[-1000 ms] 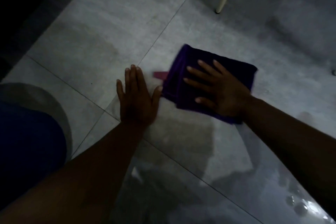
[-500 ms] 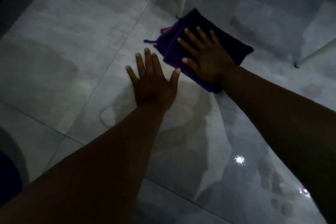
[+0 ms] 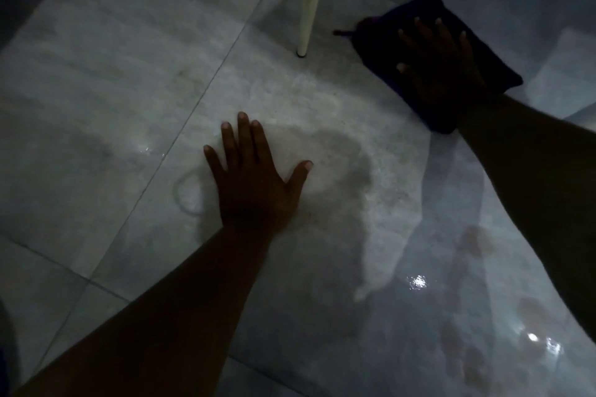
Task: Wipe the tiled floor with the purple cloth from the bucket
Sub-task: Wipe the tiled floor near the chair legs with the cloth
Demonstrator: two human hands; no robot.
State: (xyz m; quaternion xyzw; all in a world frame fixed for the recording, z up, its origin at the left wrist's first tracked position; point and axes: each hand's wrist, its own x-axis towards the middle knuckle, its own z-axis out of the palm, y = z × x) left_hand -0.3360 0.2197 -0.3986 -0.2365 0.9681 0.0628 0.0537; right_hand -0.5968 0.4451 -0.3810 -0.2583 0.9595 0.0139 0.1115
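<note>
The folded purple cloth [image 3: 383,51] lies flat on the grey tiled floor [image 3: 106,80] at the upper right, just right of a white furniture leg. My right hand [image 3: 442,64] presses down on it, palm flat, fingers spread over the cloth. My left hand [image 3: 254,180] rests flat on the wet tile near the middle, fingers apart, holding nothing. The bucket is out of view.
A white furniture leg [image 3: 309,0] stands on the floor close to the cloth's left edge. Wet streaks and bright reflections [image 3: 419,282] cover the tiles at the lower right. Grout lines run diagonally across the floor.
My right hand has slid the cloth away to the right, past the white leg. My left hand has stayed planted on the floor, and the view has shifted forward.
</note>
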